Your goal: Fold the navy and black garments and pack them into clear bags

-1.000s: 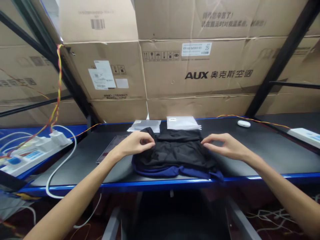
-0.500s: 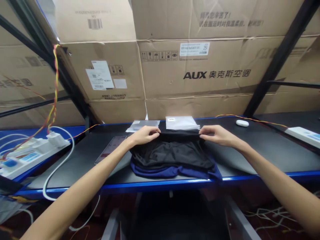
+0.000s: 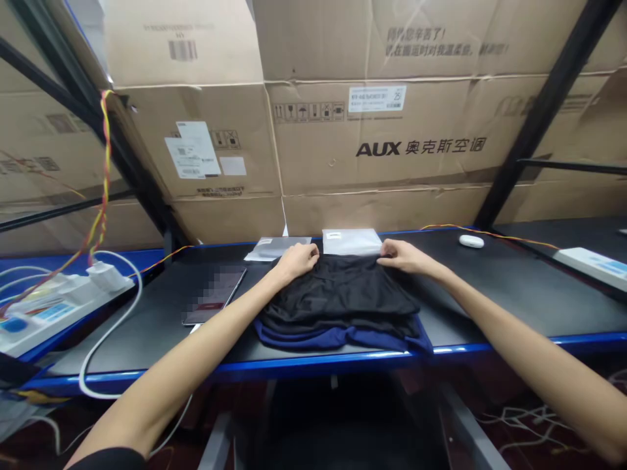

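A black garment point(image 3: 347, 294) of thin, soft cloth lies spread on the dark table; its exact kind cannot be made out. Dark blue cloth point(image 3: 313, 341) shows from under its near edge. At the garment's far left corner, my left hand point(image 3: 298, 260) is closed, its fingertips pinching the cloth. My right hand point(image 3: 400, 256) pinches the far right corner between thumb and fingers. Just beyond the garment's far edge sit a stack of white plastic bags point(image 3: 351, 241) and, to its left, a greyish bag stack point(image 3: 277, 248).
A phone point(image 3: 215, 297) lies left of the cloth, near my left forearm. Power strips stand at the left point(image 3: 63, 303) and right point(image 3: 595, 266), with a white cable point(image 3: 140, 287) looping over the table edge. A white earbud case point(image 3: 471, 241) sits back right. Cardboard point(image 3: 318, 156) walls the back.
The garment's far edge, held up before with a fold of cloth, now lies flatter. Both hands have come slightly closer together, still pinching it.
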`<action>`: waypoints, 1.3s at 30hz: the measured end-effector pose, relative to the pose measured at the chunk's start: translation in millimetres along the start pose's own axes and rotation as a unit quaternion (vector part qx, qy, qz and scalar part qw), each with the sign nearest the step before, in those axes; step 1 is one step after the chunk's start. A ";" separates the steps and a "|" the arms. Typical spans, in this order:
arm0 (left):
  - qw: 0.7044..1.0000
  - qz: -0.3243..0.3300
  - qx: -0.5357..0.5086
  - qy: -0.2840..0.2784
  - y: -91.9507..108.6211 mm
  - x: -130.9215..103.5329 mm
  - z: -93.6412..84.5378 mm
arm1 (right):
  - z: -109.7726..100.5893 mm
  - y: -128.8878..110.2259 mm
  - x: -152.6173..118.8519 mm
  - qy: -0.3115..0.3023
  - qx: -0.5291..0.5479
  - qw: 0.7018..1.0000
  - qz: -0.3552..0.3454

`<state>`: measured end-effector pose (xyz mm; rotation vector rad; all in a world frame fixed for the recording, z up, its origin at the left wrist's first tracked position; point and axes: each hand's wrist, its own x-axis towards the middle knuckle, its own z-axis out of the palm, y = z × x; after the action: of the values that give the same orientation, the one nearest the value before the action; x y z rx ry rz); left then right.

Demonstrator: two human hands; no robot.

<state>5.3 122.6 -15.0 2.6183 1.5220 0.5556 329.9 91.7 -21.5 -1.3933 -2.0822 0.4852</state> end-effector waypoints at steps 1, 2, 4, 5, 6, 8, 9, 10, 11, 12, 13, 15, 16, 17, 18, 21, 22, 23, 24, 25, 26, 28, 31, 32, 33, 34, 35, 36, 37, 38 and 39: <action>1.000 0.002 0.005 0.003 -1.0 -1.5 1.4 | 2.0 0.0 -1.1 0.001 -0.032 0.999 -0.004; 1.000 0.006 0.007 0.006 -1.8 -3.0 2.0 | 3.2 -0.2 -2.6 -0.002 -0.057 0.998 -0.005; 1.000 0.017 0.006 0.007 -2.8 -5.4 1.7 | 3.2 -1.2 -6.3 -0.013 -0.085 0.996 -0.002; 1.000 0.023 0.005 0.007 -3.2 -6.1 1.3 | 2.4 -2.1 -8.1 -0.017 -0.091 0.996 -0.001; 1.000 0.027 0.001 0.007 -3.7 -6.6 1.0 | 1.5 -3.1 -9.8 -0.021 -0.094 0.995 0.001; 0.999 0.028 -0.013 0.012 -5.2 -6.7 1.8 | -0.1 -5.7 -12.6 -0.025 -0.094 0.995 0.001; 0.999 0.025 -0.022 0.016 -6.2 -6.4 2.7 | -0.3 -7.1 -13.5 -0.023 -0.092 0.996 0.000; 0.999 0.021 -0.031 0.019 -7.3 -5.9 3.8 | 0.1 -8.5 -14.1 -0.016 -0.091 0.996 -0.004; 0.999 0.017 -0.038 0.022 -8.1 -5.2 4.9 | 1.1 -10.1 -14.5 -0.004 -0.095 0.995 -0.011; 0.999 0.014 -0.042 0.024 -8.6 -4.4 5.5 | 2.6 -11.9 -14.8 0.011 -0.104 0.994 -0.022; 0.999 0.012 -0.044 0.027 -8.4 -3.8 5.4 | 4.6 -14.1 -15.1 0.030 -0.116 0.992 -0.036; 0.998 0.012 -0.042 0.041 -5.3 -3.7 2.2 | 9.3 -20.7 -16.3 0.065 -0.142 0.985 -0.070; 0.998 0.016 -0.040 0.050 -2.3 -4.8 -1.0 | 11.7 -25.4 -17.4 0.074 -0.148 0.982 -0.088; 0.997 0.024 -0.039 0.058 1.6 -6.9 -5.2 | 14.1 -30.9 -18.9 0.074 -0.147 0.980 -0.107; 0.996 0.039 -0.040 0.063 6.1 -10.3 -10.0 | 16.3 -37.1 -20.7 0.066 -0.139 0.980 -0.126; 0.990 0.127 -0.057 0.028 19.4 -28.6 -23.6 | 22.2 -55.9 -27.9 -0.019 -0.106 0.982 -0.157; 0.985 0.162 -0.063 -0.004 22.4 -36.7 -26.5 | 24.1 -60.8 -30.6 -0.054 -0.103 0.982 -0.152; 0.980 0.186 -0.063 -0.040 24.4 -45.2 -28.0 | 26.0 -64.5 -33.4 -0.088 -0.105 0.980 -0.141; 0.977 0.190 -0.055 -0.074 25.4 -53.5 -28.1 | 27.9 -66.9 -36.1 -0.116 -0.110 0.979 -0.129; 0.976 0.184 -0.044 -0.107 25.4 -61.2 -27.0 | 29.8 -68.1 -38.7 -0.141 -0.116 0.976 -0.118; 0.976 0.171 -0.032 -0.133 24.7 -67.8 -25.0 | 31.6 -68.2 -41.0 -0.161 -0.122 0.973 -0.111; 0.976 0.146 -0.014 -0.163 22.8 -77.1 -19.7 | 34.7 -66.6 -44.8 -0.187 -0.132 0.968 -0.105; 0.977 0.128 -0.007 -0.170 21.8 -81.8 -14.0 | 36.9 -64.1 -48.0 -0.199 -0.145 0.964 -0.103; 0.978 0.123 -0.007 -0.170 22.2 -81.8 -13.3 | 37.0 -63.8 -48.6 -0.200 -0.148 0.963 -0.102; 0.978 0.120 -0.007 -0.172 22.9 -81.6 -13.2 | 36.9 -63.8 -48.9 -0.201 -0.148 0.963 -0.102; 0.978 0.117 -0.007 -0.172 23.6 -81.3 -13.4 | 36.8 -63.9 -49.1 -0.201 -0.146 0.963 -0.101; 0.978 0.116 -0.008 -0.172 24.3 -81.0 -13.7 | 36.6 -64.0 -49.2 -0.201 -0.142 0.964 -0.102; 0.978 0.116 -0.009 -0.172 24.8 -80.8 -14.1 | 36.4 -64.0 -49.1 -0.200 -0.138 0.965 -0.102; 0.978 0.116 -0.011 -0.171 25.2 -80.8 -14.3 | 36.3 -63.8 -49.0 -0.199 -0.134 0.965 -0.103; 0.979 0.116 -0.012 -0.170 25.3 -80.8 -14.4 | 36.3 -63.4 -48.8 -0.199 -0.132 0.965 -0.103; 0.979 0.116 -0.014 -0.168 25.1 -80.8 -14.3 | 36.4 -62.9 -48.5 -0.200 -0.132 0.965 -0.104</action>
<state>-14.8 39.2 -18.2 2.7100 1.1125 0.1306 275.7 23.3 -25.2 -1.2763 -2.6709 0.4403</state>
